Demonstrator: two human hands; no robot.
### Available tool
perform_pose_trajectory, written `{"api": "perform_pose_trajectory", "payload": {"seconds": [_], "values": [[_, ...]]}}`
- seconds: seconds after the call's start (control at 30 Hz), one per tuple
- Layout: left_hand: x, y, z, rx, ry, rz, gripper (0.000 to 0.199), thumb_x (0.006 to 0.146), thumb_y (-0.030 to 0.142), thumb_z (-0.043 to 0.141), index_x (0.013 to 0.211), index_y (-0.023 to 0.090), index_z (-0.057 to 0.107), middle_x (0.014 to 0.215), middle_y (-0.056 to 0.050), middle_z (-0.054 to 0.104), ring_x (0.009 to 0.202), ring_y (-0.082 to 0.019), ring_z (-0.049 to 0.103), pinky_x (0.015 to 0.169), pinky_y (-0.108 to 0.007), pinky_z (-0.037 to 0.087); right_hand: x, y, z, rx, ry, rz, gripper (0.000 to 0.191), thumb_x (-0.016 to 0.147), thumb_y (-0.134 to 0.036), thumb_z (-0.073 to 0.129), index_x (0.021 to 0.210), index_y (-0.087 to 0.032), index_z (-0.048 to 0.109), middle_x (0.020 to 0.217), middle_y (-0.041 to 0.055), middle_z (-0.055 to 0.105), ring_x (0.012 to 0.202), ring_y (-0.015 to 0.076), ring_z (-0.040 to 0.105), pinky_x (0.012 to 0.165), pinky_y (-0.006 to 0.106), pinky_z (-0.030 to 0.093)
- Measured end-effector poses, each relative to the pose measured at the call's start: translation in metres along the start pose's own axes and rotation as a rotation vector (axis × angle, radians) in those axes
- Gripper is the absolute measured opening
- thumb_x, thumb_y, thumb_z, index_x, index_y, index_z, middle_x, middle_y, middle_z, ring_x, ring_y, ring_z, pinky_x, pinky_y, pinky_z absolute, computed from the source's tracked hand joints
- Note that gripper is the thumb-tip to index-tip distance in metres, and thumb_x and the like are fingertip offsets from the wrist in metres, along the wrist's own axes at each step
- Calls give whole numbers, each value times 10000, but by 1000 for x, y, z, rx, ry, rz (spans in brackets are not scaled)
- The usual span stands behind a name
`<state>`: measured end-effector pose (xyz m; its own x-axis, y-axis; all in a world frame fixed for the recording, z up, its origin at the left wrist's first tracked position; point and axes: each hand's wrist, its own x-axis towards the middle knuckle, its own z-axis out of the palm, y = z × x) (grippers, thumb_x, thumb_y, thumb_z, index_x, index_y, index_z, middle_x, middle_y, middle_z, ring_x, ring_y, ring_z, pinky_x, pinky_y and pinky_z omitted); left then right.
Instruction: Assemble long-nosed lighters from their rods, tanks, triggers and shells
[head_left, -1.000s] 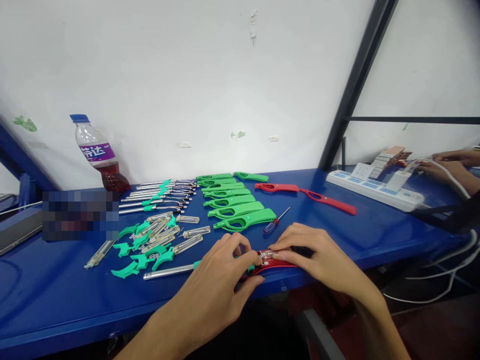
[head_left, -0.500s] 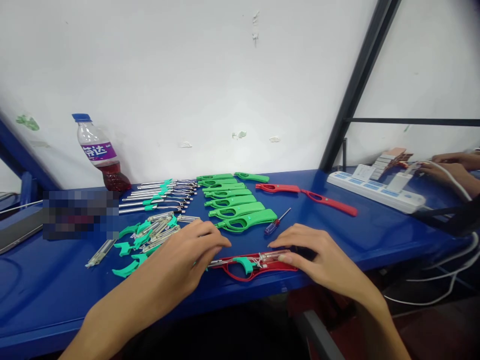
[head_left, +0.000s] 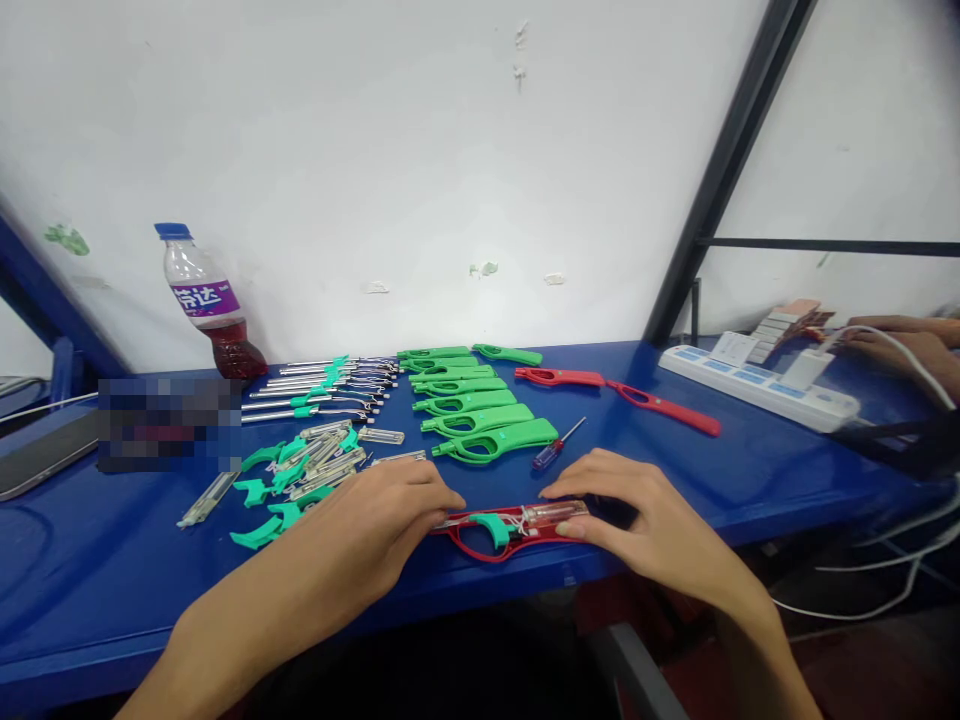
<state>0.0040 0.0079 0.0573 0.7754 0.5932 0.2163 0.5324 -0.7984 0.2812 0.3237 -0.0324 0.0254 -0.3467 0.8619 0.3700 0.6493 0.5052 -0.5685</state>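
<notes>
An opened red utility lighter lies at the front edge of the blue table. In its half-shell sit a teal trigger, thin wires and a clear fuel tank. My left hand pinches the nose end, where a metal tube goes under the fingers; its tip is hidden. My right hand spans the handle end, thumb on the near side and fingers on the far side. Left of these, loose teal triggers and clear fuel tanks lie in a pile.
Several green half-shells lie in a column behind, beside a row of metal tubes with wires. Two red half-shells, a small screwdriver, a power strip and a bottle also stand or lie about. Another person's hand shows at right.
My left hand has closed in on the lighter's nose, its fingertips now at the metal tube. My right hand stays at the handle end. The view has shifted slightly.
</notes>
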Motion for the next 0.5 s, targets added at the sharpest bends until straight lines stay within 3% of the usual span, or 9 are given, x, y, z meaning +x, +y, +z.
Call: {"api": "perform_pose_trajectory", "payload": {"seconds": [0.33,0.5], "values": [[2,13,1,-40,3,-36,401,1079,165,499,1363,385,675,1148,-6,694,994,-167,690,842,-258,505,0,0,1,0,2,-11,199,956,-477,760,1078,-328,810,1097,9,787,1043,229,698,939,344,538],[3,18,2,-49,-57,-43,399,1098,173,450,1293,389,723,1135,-12,679,968,-159,672,832,-253,500,-1,2,2,19,4,-20,224,917,-504,797,1065,-337,811,1072,-4,789,1018,218,693,912,334,541]]}}
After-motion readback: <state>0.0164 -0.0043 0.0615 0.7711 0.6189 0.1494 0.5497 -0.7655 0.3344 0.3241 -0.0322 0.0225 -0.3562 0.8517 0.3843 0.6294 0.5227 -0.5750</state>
